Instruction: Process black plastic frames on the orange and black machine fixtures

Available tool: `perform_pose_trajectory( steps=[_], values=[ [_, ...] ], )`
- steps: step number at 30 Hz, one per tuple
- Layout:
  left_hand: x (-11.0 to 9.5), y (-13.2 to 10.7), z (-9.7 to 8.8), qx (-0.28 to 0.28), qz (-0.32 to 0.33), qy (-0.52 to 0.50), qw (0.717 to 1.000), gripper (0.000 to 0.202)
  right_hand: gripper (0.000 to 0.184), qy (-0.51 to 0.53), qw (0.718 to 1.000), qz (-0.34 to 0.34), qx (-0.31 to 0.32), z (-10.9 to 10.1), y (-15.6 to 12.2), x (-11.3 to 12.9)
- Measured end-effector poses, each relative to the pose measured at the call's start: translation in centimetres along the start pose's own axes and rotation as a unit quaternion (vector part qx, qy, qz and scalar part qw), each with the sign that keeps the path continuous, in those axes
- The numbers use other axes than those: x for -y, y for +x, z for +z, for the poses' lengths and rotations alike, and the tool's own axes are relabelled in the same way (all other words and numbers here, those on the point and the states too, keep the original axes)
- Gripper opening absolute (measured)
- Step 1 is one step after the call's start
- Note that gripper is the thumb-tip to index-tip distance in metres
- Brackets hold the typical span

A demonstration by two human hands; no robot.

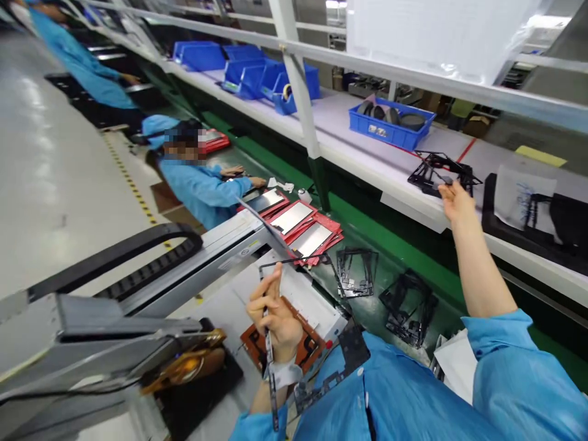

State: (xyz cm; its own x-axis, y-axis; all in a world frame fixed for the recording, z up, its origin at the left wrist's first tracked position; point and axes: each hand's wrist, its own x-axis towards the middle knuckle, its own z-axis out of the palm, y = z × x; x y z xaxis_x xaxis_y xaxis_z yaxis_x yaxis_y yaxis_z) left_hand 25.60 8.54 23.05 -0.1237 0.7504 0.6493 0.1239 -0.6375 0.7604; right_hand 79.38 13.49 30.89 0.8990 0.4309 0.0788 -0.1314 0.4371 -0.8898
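Observation:
My left hand (pixel 276 315) grips one long side of a thin black rectangular frame (pixel 270 352), which is tilted up in front of my body. Below that hand lies an orange-brown fixture plate (pixel 250 340) with dark cutouts, on a white machine bed (pixel 220 303). My right hand (pixel 457 199) is stretched out to the shelf, its fingertips pinched on a black frame in a loose pile of black frames (pixel 427 174). Two more piles, one of black frames (pixel 356 272) and one of tangled black frames (pixel 408 309), rest on the green bench.
Red trays with pale rectangular panels (pixel 312 237) lie beyond the machine. A blue bin of dark rolls (pixel 390 125) and several blue bins (pixel 257 73) stand on the shelf (pixel 367 165). A metal post (pixel 301 98) rises at its edge. A co-worker (pixel 197 187) sits farther along.

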Motion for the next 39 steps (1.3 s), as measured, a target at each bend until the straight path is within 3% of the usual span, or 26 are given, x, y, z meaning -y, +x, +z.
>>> perform_pose_trajectory(
  steps=[3,5,7,8,10,12,14,17,20,22,24,26,29,31,34,36,39],
  values=[
    [0.3,-0.7,0.6,-0.072,-0.001,-0.032,0.997,0.045,0.036,-0.061,0.993,-0.056,0.081,-1.7,-2.9,0.9],
    [0.6,-0.9,0.4,-0.066,-0.007,-0.014,0.998,0.044,0.03,-0.092,0.981,-0.117,0.12,-2.1,-9.0,1.9],
    [1.0,-1.1,-0.2,-0.036,0.007,0.01,0.999,0.041,0.017,-0.126,0.965,-0.131,0.187,-1.9,-17.8,2.7],
    [1.2,-1.2,-0.4,-0.006,0.02,0.027,0.999,0.039,0.016,-0.163,0.941,-0.11,0.275,-1.7,-22.6,3.0],
    [1.8,-1.5,-0.7,0.081,0.039,0.08,0.993,0.031,0.029,-0.261,0.813,-0.066,0.516,-1.3,-31.5,2.7],
    [2.5,-2.0,-0.4,0.188,0.033,0.153,0.97,0.022,0.045,-0.335,0.727,-0.102,0.59,-1.2,-38.1,0.9],
    [3.4,-2.9,0.4,0.28,0.01,0.221,0.934,0.016,0.049,-0.409,0.689,-0.133,0.583,-2.0,-41.4,-2.5],
    [5.8,-4.8,1.3,0.368,-0.029,0.289,0.883,0.027,0.03,-0.476,0.676,-0.105,0.553,-5.0,-41.4,-9.8],
    [9.7,-7.8,0.5,0.379,-0.091,0.327,0.861,0.06,0.049,-0.453,0.739,0.054,0.495,-8.8,-38.0,-17.3],
    [13.1,-10.4,-1.3,0.348,-0.145,0.356,0.855,0.069,0.063,-0.417,0.795,0.188,0.399,-11.0,-35.5,-21.6],
    [16.6,-13.4,-3.4,0.377,-0.165,0.387,0.826,0.064,0.076,-0.404,0.825,0.235,0.317,-12.6,-33.5,-25.0],
    [19.6,-16.3,-5.4,0.423,-0.171,0.414,0.788,0.055,0.081,-0.417,0.835,0.229,0.275,-13.4,-32.1,-27.5],
    [22.4,-19.0,-7.4,0.435,-0.155,0.445,0.767,0.046,0.074,-0.457,0.824,0.22,0.253,-14.2,-30.7,-29.7],
    [23.2,-19.3,-7.8,0.436,-0.142,0.455,0.763,0.042,0.06,-0.496,0.804,0.213,0.251,-14.9,-29.9,-30.1],
    [23.3,-18.3,-7.6,0.449,-0.12,0.45,0.762,0.038,0.039,-0.559,0.771,0.183,0.245,-16.2,-28.9,-29.6],
    [23.2,-17.2,-7.2,0.467,-0.108,0.436,0.762,0.037,0.038,-0.601,0.747,0.143,0.245,-16.7,-28.8,-29.1],
    [22.7,-15.8,-7.1,0.482,-0.104,0.425,0.759,0.036,0.037,-0.654,0.683,0.03,0.323,-16.1,-30.7,-28.9]
  ],
)
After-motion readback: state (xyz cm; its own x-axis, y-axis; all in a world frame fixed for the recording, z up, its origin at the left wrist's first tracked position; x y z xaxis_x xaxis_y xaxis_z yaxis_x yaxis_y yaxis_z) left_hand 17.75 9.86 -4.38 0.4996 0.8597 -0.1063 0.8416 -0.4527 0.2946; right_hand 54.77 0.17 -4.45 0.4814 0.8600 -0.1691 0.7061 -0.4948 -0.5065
